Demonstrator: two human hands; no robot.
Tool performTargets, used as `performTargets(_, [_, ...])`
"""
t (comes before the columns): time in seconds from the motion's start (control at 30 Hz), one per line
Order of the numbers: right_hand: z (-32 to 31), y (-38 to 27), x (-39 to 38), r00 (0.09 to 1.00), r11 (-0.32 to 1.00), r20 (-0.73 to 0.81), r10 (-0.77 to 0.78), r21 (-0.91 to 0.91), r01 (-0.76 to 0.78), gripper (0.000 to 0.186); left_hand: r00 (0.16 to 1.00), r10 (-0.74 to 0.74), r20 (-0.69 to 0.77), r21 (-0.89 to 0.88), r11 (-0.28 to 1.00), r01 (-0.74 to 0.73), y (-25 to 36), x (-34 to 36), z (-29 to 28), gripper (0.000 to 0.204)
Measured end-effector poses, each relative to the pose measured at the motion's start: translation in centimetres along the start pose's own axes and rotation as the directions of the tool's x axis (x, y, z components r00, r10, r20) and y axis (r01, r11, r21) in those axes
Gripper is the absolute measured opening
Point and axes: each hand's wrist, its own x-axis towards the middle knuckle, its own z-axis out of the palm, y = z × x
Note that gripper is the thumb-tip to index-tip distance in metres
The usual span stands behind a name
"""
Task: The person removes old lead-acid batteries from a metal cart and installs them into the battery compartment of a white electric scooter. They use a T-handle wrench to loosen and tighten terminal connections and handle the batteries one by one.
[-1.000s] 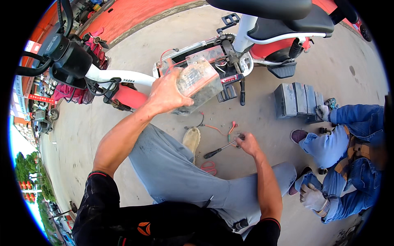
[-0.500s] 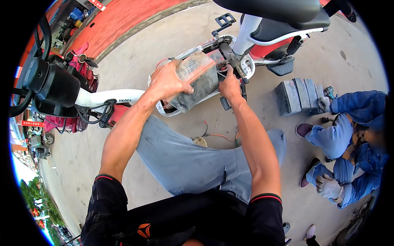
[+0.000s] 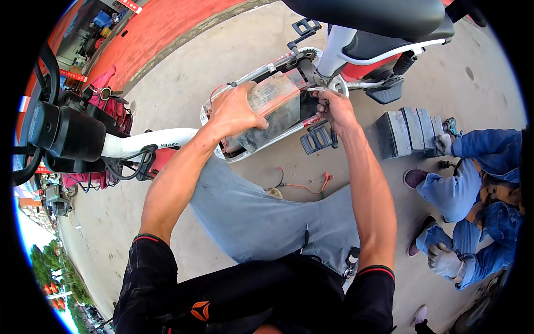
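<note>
A dusty grey battery pack [image 3: 281, 118] with orange-brown edges sits tilted in the open frame compartment [image 3: 243, 155] of a white electric bike. My left hand [image 3: 235, 113] grips its left end, thumb on the near side and fingers over the top. At the pack's right end, by the seat tube [image 3: 337, 49], my right hand [image 3: 337, 109] is closed in a pinch on a pale wire [image 3: 316, 89]. The wire's far end is hidden among dark parts. Below the bike, a loose orange cable [image 3: 305, 187] with a red connector lies on the ground.
The bike's black saddle [image 3: 367, 16] overhangs at the top, its handlebar [image 3: 67, 125] stands at left, and a pedal [image 3: 316, 140] juts toward me. Several grey battery blocks [image 3: 396, 135] stand at right, beside a seated person in blue denim and grey gloves [image 3: 445, 260].
My right hand has shifted right and turned from a pointing finger to a pinch on the pale wire. My left hand stays on the battery pack. The near pedal now shows more fully.
</note>
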Motion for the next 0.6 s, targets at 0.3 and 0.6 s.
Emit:
performTargets(0.3, [1.2,-3.5,3.0,0.997,0.985,0.060,0.055,0.158,-0.064,0.007,0.994,0.110,0.015,-0.031,0.994,-0.109,1.0,2.7,2.1,0.100])
performTargets(0.6, [0.2,-5.1,2.5,0.999,0.999,0.028,0.022,-0.024,-0.021,0.013,0.982,0.181,0.048,-0.030,0.983,-0.180,0.0,4.5,5.7,0.097])
